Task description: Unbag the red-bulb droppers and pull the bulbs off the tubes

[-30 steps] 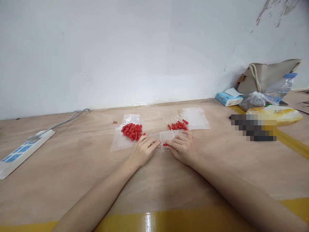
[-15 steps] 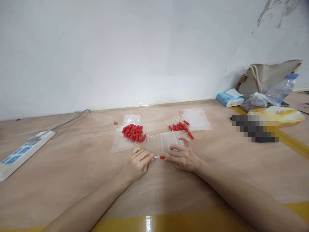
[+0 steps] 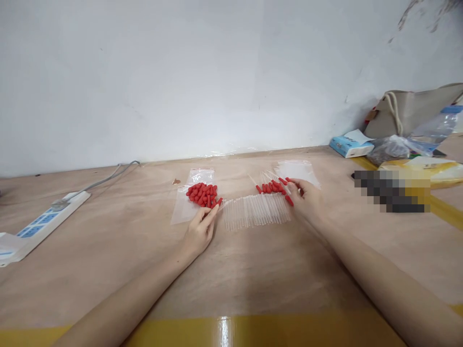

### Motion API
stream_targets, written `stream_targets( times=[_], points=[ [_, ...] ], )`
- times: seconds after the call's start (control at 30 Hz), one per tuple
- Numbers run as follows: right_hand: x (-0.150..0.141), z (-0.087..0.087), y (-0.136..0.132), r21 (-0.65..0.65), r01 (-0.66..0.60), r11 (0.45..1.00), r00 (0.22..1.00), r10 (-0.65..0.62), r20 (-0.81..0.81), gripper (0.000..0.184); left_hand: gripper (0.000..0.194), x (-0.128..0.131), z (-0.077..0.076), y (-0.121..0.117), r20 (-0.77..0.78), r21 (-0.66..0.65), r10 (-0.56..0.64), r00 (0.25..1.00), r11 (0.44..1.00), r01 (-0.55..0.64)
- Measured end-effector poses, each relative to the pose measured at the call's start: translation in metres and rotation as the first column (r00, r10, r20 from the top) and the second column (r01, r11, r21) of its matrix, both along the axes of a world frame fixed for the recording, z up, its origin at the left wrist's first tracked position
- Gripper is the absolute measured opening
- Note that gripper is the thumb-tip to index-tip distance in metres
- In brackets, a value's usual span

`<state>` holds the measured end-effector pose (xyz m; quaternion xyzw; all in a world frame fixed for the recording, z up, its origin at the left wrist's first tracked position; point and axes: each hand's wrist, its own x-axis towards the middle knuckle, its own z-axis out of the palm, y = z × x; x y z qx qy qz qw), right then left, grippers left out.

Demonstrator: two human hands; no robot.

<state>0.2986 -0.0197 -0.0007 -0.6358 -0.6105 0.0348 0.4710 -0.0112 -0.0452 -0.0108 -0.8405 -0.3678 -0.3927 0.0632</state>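
Note:
My left hand (image 3: 198, 232) is at the near right edge of a heap of red rubber bulbs (image 3: 200, 193), its fingers closed on one red bulb (image 3: 219, 201). The heap lies on a clear plastic bag (image 3: 180, 212). Right of it, a row of thin glass tubes (image 3: 256, 211) lies side by side. Beyond the row are several droppers (image 3: 269, 187), glass tubes with red bulbs on their ends. My right hand (image 3: 307, 196) is at the right end of this group, thumb and forefinger pinching a dropper (image 3: 288, 180) by its red bulb.
Another clear bag (image 3: 300, 169) lies behind the droppers. At the left is a white power strip (image 3: 47, 219) with a grey cable. A blue tissue pack (image 3: 350, 143), a beige bag (image 3: 415, 108), a plastic bottle (image 3: 443, 123) and a yellow-white packet (image 3: 427, 171) stand or lie at the right.
Both hands were together at the near edge of the tubes, holding a red-bulbed tube. My right hand has moved right and away with it; my left has moved to the bulb heap.

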Motion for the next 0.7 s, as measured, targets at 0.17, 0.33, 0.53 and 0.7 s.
stream_targets(
  times=[0.17,0.33,0.53,0.7],
  points=[
    [0.029,0.002,0.011,-0.200,-0.035,0.979,0.987,0.002,-0.163,0.030,0.014,0.019,-0.001,0.017,0.091,0.020,-0.016,0.996,1.000,0.014],
    [0.027,0.006,0.005,-0.378,-0.036,0.925,0.999,0.030,-0.021,0.024,0.013,0.024,-0.001,0.021,0.094,0.054,-0.101,0.990,0.994,0.096],
    [0.016,0.008,-0.001,-0.394,0.055,0.917,0.989,0.004,0.147,0.021,0.021,0.023,-0.003,0.016,0.059,-0.024,-0.154,0.986,0.988,0.156],
    [0.015,0.007,-0.001,-0.395,0.050,0.917,0.993,-0.003,0.119,0.029,0.028,0.021,-0.002,0.011,0.014,-0.109,-0.205,0.979,0.973,0.205]
  ],
)
